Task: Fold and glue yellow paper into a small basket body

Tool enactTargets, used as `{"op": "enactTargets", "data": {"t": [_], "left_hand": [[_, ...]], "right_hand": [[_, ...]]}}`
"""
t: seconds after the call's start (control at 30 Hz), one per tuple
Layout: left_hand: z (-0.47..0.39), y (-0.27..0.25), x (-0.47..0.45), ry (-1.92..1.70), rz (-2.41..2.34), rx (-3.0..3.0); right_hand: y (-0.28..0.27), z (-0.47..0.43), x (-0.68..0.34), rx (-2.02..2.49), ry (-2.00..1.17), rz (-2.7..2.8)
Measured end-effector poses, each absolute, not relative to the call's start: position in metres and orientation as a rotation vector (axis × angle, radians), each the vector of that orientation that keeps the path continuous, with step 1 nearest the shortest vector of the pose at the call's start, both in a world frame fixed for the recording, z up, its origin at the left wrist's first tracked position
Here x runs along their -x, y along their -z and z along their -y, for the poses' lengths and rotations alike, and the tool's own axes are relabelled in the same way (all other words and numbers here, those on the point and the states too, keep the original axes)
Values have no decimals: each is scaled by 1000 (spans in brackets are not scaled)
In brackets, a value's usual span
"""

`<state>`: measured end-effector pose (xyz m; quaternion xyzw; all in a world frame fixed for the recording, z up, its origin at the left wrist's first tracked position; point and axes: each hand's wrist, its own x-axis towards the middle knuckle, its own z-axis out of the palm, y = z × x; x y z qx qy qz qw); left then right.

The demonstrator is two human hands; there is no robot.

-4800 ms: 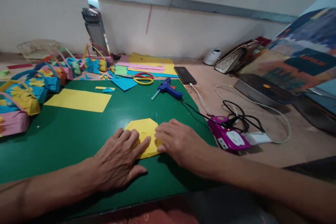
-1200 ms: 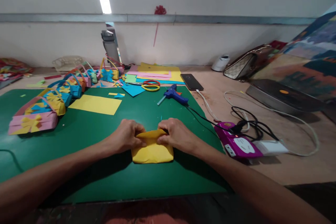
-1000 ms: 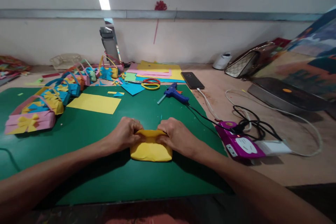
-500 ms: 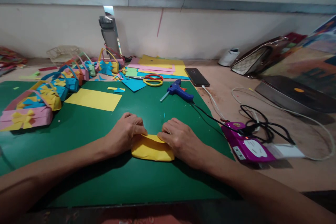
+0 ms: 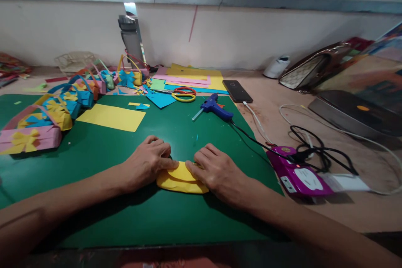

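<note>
A folded yellow paper piece (image 5: 182, 185) with rounded lower corners lies near the front of the green mat (image 5: 103, 209). My left hand (image 5: 150, 162) grips its upper left side, thumb pressed along the top fold. On the upper right side, my right hand (image 5: 216, 169) is closed the same way, its thumb over the flap. Both hands' fingertips are partly hidden behind the paper. A flat yellow paper rectangle (image 5: 111, 117) lies farther off to the left. Beyond my hands rests a blue glue gun (image 5: 216, 108) with a glue stick showing.
Several small paper baskets with bows (image 5: 31, 138) line the left side. Scissors (image 5: 184, 94) lie by stacked coloured paper (image 5: 216, 76). A phone (image 5: 237, 91), a purple power strip (image 5: 301, 173) and looped cables (image 5: 323, 150) occupy the right. A grey bottle (image 5: 130, 37) stands at the back.
The top flap of the yellow paper has come down toward me over the front. My thumbs have pressed further onto it, and the view has shifted slightly.
</note>
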<state>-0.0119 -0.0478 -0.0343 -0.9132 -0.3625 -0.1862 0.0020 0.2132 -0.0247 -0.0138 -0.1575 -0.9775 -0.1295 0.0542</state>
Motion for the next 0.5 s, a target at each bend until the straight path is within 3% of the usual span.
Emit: {"op": "enactTargets", "data": {"t": [0.2,0.5], "left_hand": [[46,32,20,435,1217,2952],[43,32,33,558,1229,3057]], "right_hand": [[13,26,-213,462,410,3002],[20,26,-215,451,352,2954]]}}
